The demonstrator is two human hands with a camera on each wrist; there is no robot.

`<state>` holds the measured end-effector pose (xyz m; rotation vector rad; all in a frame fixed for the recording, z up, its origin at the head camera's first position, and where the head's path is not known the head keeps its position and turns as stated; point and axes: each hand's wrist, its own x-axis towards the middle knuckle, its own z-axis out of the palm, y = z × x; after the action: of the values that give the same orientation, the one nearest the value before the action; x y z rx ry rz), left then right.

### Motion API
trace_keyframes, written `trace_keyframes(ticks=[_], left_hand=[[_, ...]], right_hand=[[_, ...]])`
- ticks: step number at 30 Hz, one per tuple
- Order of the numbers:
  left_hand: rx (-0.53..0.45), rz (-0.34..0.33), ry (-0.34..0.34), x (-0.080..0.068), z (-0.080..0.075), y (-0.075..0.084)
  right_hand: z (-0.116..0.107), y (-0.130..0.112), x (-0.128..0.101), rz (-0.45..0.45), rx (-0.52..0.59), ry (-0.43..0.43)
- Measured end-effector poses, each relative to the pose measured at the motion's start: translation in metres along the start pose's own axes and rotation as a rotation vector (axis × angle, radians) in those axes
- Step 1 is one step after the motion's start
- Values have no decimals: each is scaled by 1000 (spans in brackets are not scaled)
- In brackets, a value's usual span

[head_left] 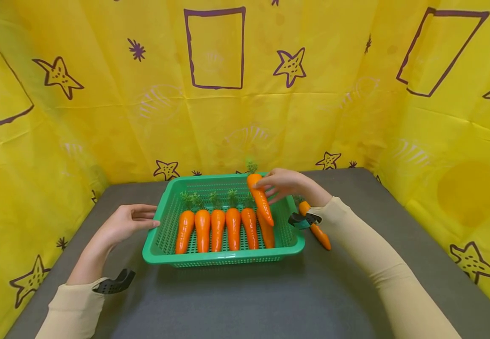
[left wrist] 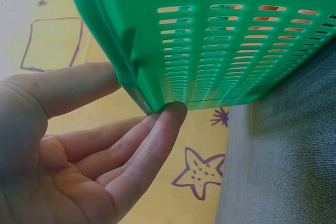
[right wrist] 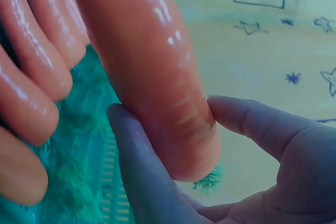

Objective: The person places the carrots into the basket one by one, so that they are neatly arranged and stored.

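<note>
Your right hand [head_left: 285, 184] pinches a carrot [head_left: 260, 200] by its top, tilted over the right end of the green basket [head_left: 160, 240]. Your left hand [head_left: 128, 221] is flat, fingers straight, touching the basket's left rim.

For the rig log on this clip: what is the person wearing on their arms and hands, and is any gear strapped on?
Both arms are covered by long, close-fitting beige sleeves, the left sleeve and the right sleeve, ending at the wrists. The left hand and right hand are bare: no gloves, rings or markings visible. A small black mount sits at the left wrist, and a black and teal one at the right.
</note>
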<state>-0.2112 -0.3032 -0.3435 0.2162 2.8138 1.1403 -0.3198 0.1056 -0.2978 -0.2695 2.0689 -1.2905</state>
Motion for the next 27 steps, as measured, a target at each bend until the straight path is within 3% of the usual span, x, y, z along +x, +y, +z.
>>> trace_keyframes(ticks=[15, 27], left_hand=[[-6, 6, 0, 0, 0, 0], [-7, 4, -1, -1, 0, 0]], right_hand=[[40, -9, 30, 28, -17, -47], [61, -10, 46, 58, 58, -73]])
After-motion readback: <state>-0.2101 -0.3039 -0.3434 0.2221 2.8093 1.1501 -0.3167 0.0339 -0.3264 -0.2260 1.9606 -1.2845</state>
